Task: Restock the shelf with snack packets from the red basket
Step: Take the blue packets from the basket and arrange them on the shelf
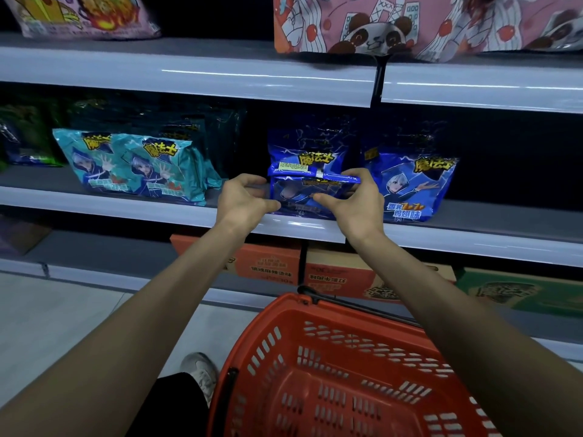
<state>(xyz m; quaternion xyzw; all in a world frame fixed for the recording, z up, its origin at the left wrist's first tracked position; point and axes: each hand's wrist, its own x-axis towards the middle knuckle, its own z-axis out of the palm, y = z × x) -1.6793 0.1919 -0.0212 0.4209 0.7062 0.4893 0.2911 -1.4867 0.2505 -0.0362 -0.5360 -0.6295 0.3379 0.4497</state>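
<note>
Nearest to me, below and this side of my hands, sits the red basket point(331, 367), with its rim toward the shelving. My left hand point(244, 201) and right hand point(358, 200) are both clamped on one dark blue snack packet point(303, 198). The left fingers curl round its left end with the thumb on the front. The right fingers hook over its top right corner, with the thumb pressing the face. The packet sits between the two hands, its lower edge at the middle shelf point(151, 208), just behind the pale front lip.

Close behind my grip stands a second blue packet point(307, 156). Near my right hand, on its right, stands another blue packet point(416, 187). Left of my left hand, a strip of bare shelf separates it from the teal packets point(126, 165). Above the grip, the upper shelf point(220, 77) leaves dark headroom.
</note>
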